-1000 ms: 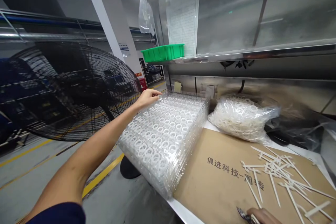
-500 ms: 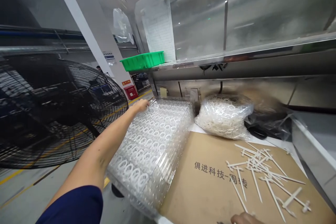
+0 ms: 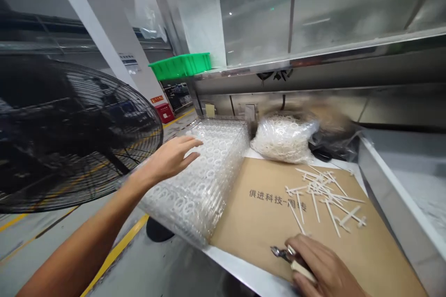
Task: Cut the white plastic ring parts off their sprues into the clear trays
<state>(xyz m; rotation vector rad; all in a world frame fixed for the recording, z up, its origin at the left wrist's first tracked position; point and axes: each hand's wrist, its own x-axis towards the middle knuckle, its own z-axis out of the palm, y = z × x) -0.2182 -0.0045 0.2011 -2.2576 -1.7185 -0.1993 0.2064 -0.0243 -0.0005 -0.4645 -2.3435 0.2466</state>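
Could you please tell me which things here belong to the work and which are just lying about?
Apparently in the work:
pliers-like tool in the right hand
tray stack with white rings, by the left hand
white plastic pieces

Probably just lying about:
green bin
fan

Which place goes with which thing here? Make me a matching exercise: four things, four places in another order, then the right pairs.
Things:
1. Pliers
2. Green basket
3. White plastic sticks
4. Clear trays

Places:
A. Scattered on the cardboard
B. Left of the cardboard, near the open left hand
C. In the right hand
D. At the left end of the shelf

Pairs: 1-C, 2-D, 3-A, 4-B
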